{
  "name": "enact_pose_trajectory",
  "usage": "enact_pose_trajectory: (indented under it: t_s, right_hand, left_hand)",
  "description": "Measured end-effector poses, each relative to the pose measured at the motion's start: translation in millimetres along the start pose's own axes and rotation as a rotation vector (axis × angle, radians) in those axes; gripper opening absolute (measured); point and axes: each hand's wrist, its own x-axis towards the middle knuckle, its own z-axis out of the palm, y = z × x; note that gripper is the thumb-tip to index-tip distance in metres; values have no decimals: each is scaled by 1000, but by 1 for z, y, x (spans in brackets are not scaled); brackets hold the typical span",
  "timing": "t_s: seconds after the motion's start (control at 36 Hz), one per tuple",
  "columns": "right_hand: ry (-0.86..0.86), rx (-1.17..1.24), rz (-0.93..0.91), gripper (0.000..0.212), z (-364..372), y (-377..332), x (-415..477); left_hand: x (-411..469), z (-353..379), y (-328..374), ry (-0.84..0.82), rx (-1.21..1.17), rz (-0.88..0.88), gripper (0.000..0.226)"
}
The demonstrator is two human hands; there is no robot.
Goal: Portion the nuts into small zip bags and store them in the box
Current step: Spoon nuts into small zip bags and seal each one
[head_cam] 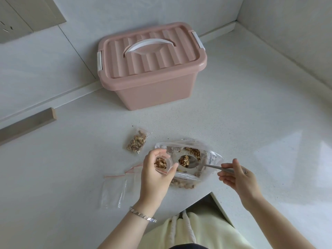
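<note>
Two hands work over the white speckled table [251, 114]: the left hand [158, 177] curls its fingers [151, 155] round a small clear zip bag [160, 163] half full of brown nut pieces, just beside the large crumpled clear plastic bag of nuts [210, 155], while the right hand [237, 178] pinches the handle of a metal spoon [212, 166] whose heaped bowl sits inside that large bag. One filled small zip bag [136, 142] lies beyond the left hand, empty red-striped zip bags [115, 187] lie flat to its left, and the lidded pink plastic box [152, 83] stands well apart behind.
</note>
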Motion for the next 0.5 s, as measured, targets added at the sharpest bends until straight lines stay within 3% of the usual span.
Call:
enact_pose_trajectory:
  t_s: [0.14, 0.33, 0.5]
  right_hand:
    - [-16, 45, -107, 42, -7, -25, -11]
    - [-36, 105, -324, 43, 8, -65, -44]
    - [-99, -129, -580, 43, 27, -67, -63]
  left_hand:
    - [-1, 5, 0, -4, -12, 59, 57]
    - [1, 12, 4, -73, -38, -76, 47]
    - [4, 14, 9, -100, -82, -110, 46]
